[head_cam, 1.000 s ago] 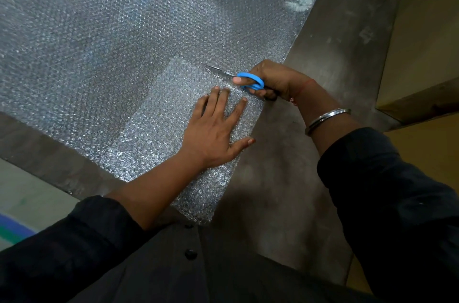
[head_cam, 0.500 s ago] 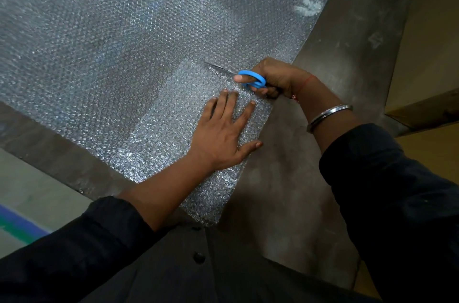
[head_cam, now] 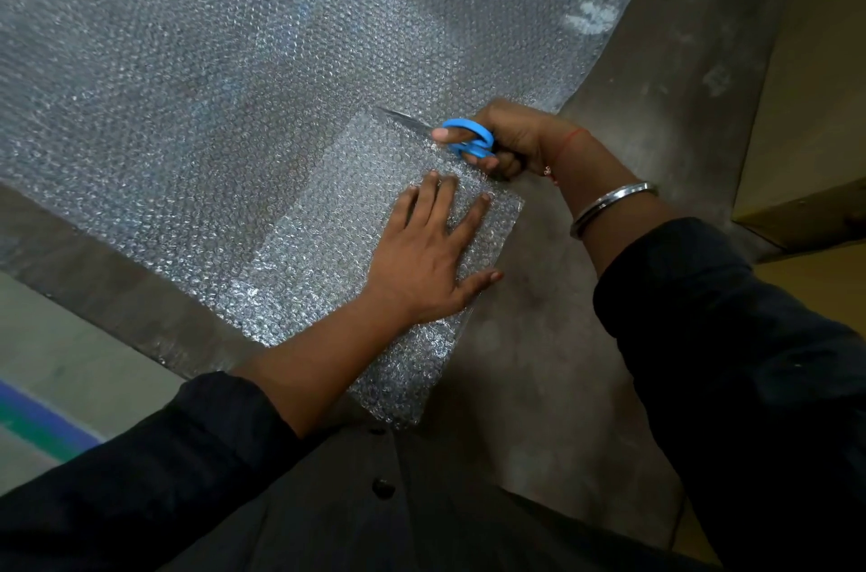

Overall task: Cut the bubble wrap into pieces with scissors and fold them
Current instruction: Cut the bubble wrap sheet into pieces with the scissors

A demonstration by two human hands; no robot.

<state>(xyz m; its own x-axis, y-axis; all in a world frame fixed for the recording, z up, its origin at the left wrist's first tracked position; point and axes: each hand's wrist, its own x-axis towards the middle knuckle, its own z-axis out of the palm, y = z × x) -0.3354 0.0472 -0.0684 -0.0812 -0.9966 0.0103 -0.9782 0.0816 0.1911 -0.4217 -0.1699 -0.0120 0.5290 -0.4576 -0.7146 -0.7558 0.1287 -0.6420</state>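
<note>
— Head view: which step?
— Cutting. The right hand (head_cam: 520,140) grips the blue scissors (head_cam: 461,138), blades at the far edge of the folded bubble wrap (head_cam: 375,215) on the counter (head_cam: 562,360).
— The left hand (head_cam: 426,262)?
— Flat, fingers spread, pressing just beside the scissors. Next — I judge — drive the blades onward, keeping the wrap pinned.

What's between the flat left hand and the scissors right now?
Only bubble wrap: a narrow strip of it separates the left hand fingertips from the scissors held in the right hand, as the head view shows.
</note>
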